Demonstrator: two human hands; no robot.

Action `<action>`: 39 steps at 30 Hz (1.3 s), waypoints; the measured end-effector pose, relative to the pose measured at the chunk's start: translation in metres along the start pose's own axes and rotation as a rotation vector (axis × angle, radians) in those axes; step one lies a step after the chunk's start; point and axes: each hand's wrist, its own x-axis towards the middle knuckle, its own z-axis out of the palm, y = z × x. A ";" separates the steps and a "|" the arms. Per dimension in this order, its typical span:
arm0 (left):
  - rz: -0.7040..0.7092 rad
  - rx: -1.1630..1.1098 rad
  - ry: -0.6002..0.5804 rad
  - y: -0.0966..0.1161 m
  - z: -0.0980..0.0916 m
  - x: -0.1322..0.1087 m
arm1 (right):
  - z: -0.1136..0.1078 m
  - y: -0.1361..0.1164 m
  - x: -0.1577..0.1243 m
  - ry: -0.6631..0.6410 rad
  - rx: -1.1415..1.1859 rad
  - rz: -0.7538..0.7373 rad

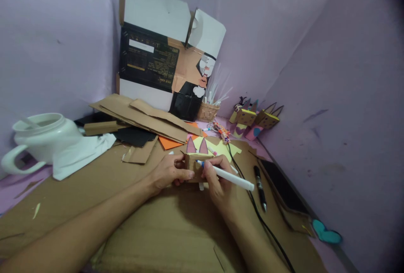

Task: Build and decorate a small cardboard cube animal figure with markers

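A small cardboard box with two pink paper ears on its top edge sits at the middle of the work surface. My left hand grips its left side, thumb across the front. In my right hand is a white marker with a blue tip. That tip is at the front of the box, near its upper left; whether it touches I cannot tell. The fingertips behind the box are hidden. Yellow paper scraps lie just behind the box.
A white teapot-like vessel stands at left beside a white cloth. Cardboard sheets and an opened carton are behind. To the right lie a black cable, a pen and a phone-like black slab. Cardboard animal figures stand in the corner.
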 end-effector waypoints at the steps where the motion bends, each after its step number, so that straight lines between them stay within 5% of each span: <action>1: -0.001 -0.002 0.002 0.000 0.000 0.000 | 0.000 0.000 0.000 -0.001 -0.012 0.000; 39: 0.018 -0.028 0.012 0.001 0.000 -0.001 | -0.002 -0.004 -0.001 -0.017 -0.063 0.000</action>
